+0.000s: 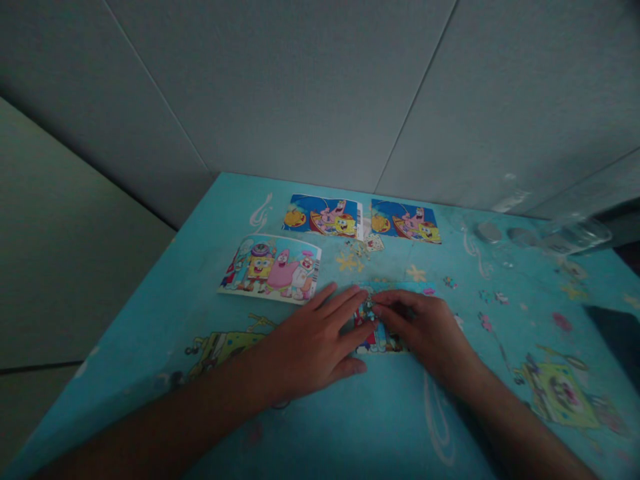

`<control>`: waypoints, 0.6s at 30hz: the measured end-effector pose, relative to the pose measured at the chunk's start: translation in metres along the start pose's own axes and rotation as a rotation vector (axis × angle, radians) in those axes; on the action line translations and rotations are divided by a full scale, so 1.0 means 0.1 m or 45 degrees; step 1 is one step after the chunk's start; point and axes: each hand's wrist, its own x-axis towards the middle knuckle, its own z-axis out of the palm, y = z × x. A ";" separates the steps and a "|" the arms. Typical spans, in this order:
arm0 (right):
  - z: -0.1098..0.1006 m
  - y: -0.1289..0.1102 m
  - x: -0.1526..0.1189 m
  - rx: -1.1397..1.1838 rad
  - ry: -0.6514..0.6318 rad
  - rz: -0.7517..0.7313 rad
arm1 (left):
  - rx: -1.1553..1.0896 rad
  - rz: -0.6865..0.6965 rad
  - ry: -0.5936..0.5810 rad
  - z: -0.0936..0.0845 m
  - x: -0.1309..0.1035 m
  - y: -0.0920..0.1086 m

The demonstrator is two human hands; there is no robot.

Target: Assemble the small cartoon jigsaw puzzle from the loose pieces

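A partly covered jigsaw puzzle [383, 339] with a cartoon picture lies flat on the table. My left hand [327, 333] rests palm down with fingers spread, its fingertips on the puzzle's left side. From the right, my right hand [420, 320] reaches over the puzzle, thumb and forefinger pinched near its middle. What sits in that pinch is too small and dark to make out, possibly a puzzle piece. Left of the puzzle lies a picture card [273, 269] of cartoon figures. Several loose puzzle pieces [485, 321] are scattered to the right.
Near the wall lie a blue picture card [325, 217] and a matching blue puzzle [406, 221]. Clear plastic jars [575, 237] lie at the back right, by two round discs [489, 231]. A dark flat object [617, 337] is at the right edge. The turquoise tablecloth [165, 307] has cartoon prints.
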 end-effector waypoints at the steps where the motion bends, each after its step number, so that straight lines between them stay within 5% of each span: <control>1: 0.00 0.01 0.00 -0.019 0.000 0.000 | -0.004 0.001 0.010 0.00 0.00 0.00; 18: 0.04 0.08 0.01 -0.256 0.058 -0.228 | -0.019 0.025 -0.020 0.01 0.00 0.00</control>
